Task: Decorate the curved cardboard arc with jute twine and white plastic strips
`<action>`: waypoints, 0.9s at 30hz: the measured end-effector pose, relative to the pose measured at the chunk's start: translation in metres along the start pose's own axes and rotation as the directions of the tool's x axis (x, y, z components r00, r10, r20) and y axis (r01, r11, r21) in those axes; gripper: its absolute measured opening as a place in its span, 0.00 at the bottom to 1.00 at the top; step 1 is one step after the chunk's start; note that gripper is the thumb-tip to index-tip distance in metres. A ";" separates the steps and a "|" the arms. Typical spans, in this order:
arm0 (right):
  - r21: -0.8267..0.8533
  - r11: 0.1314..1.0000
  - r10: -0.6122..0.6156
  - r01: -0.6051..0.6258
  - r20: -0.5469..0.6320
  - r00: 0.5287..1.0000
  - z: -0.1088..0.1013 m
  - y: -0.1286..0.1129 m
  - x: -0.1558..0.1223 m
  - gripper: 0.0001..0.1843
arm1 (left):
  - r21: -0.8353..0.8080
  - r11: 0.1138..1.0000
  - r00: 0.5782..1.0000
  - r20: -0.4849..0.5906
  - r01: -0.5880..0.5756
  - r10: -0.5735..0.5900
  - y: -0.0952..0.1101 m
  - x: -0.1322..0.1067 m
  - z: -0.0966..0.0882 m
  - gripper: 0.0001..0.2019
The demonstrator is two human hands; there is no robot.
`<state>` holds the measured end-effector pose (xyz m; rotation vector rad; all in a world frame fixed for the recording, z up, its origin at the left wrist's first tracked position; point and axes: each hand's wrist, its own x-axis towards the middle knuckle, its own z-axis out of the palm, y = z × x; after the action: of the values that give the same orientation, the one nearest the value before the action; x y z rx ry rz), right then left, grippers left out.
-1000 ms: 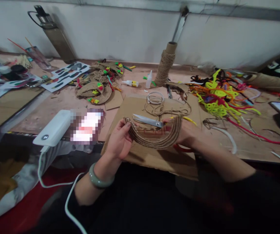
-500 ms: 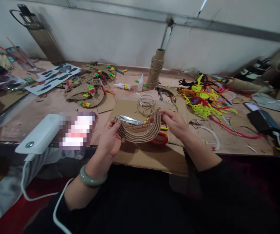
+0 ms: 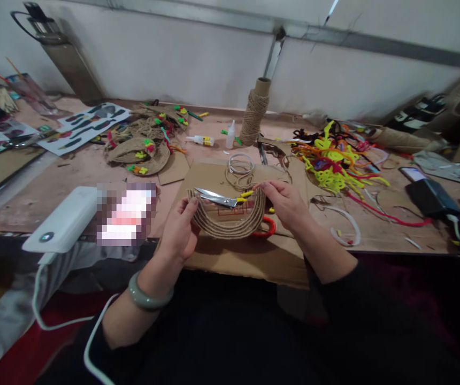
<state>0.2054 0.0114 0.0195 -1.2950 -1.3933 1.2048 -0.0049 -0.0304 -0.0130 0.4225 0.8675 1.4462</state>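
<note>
The whole work is supported by a wide table (image 3: pixel 81 168), which is spread before the fingers of both hands and beyond them. Under the fingers, a sheet of cardboard (image 3: pixel 250 264) is laid at the near edge of the table. To the right of the right fingers and farther away, a tangled pile of coloured cords (image 3: pixel 334 160) is seen. Beyond the fingers, a spool of twine (image 3: pixel 254 117) is stood upright, leaning a little.

Between the fingers of the two hands, a curved twine band (image 3: pixel 228 229) is held above the cardboard in the form of a U, with its bend turned to the body. Its left end is gripped by the left hand (image 3: pixel 179 230): the thumb is pressed on the front, and the other fingers are partly hidden behind. Its right end is pinched by the right hand (image 3: pixel 288 202) between the thumb and the index finger, which are brought close together; how the remaining fingers are curled cannot be told clearly.

To the left of the left fingers, well apart, a white power bank (image 3: pixel 63 218) is placed. Between the fingers and behind the band, scissors (image 3: pixel 227 202) are seen, partly covered by it. Beyond the fingers, a small white bottle (image 3: pixel 230 135) is stood upright near the spool.
</note>
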 end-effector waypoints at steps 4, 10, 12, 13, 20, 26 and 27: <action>0.074 0.997 0.032 -0.030 -0.017 0.999 -0.001 0.000 -0.002 0.32 | 0.106 0.992 0.998 0.012 0.062 -0.064 -0.005 -0.005 0.002 0.13; 0.094 0.995 0.017 -0.026 0.096 0.995 0.001 -0.002 -0.011 0.26 | 0.159 0.987 0.999 0.008 0.037 -0.039 -0.005 -0.008 0.002 0.10; 0.115 0.993 0.007 -0.017 0.088 0.996 0.003 0.000 -0.014 0.24 | 0.168 0.985 0.999 0.008 0.041 -0.043 -0.006 -0.006 0.001 0.10; 0.124 0.992 0.009 -0.019 0.081 0.997 0.003 0.000 -0.014 0.23 | 0.165 0.986 0.999 0.004 0.040 -0.041 -0.006 -0.005 0.000 0.10; 0.158 0.978 0.112 -0.138 0.160 0.981 0.005 0.004 -0.017 0.25 | 0.107 0.994 0.999 -0.008 -0.039 0.040 -0.005 0.002 0.000 0.11; 0.247 0.966 0.069 -0.069 0.011 0.998 0.009 0.008 -0.016 0.25 | 0.138 0.989 0.997 0.031 0.059 -0.064 -0.004 -0.006 0.003 0.17; 0.273 0.961 0.060 -0.051 -0.027 0.998 0.010 0.009 -0.015 0.25 | 0.168 0.981 0.993 0.046 0.098 -0.107 -0.004 -0.008 0.004 0.18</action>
<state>0.1987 -0.0045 0.0093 -1.1607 -1.1265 1.3532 0.0014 -0.0371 -0.0113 0.5321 0.9553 1.2671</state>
